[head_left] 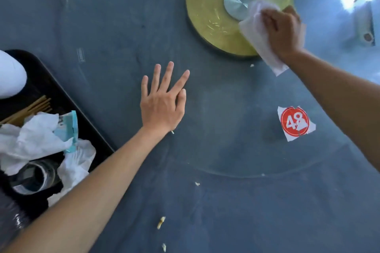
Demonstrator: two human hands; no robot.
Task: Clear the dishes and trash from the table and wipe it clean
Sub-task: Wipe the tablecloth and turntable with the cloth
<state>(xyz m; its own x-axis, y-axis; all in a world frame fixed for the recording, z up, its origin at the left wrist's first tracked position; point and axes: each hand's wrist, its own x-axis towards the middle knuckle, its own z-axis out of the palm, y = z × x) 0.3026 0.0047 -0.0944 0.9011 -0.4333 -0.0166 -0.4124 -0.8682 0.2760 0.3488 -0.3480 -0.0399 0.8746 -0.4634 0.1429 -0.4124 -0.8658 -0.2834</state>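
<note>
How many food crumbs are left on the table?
5, maybe more hidden: scrap and bit near the bottom edge, crumb mid-table, speck by the left wrist, fleck below the cloth.

right hand (282, 31) presses white cloth (259, 35) on gold disc (207, 6).

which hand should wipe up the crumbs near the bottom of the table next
Right. The right hand already grips the white wipe over the gold disc, while the left hand lies flat and bare. Probably it sweeps back toward the crumbs.
</note>
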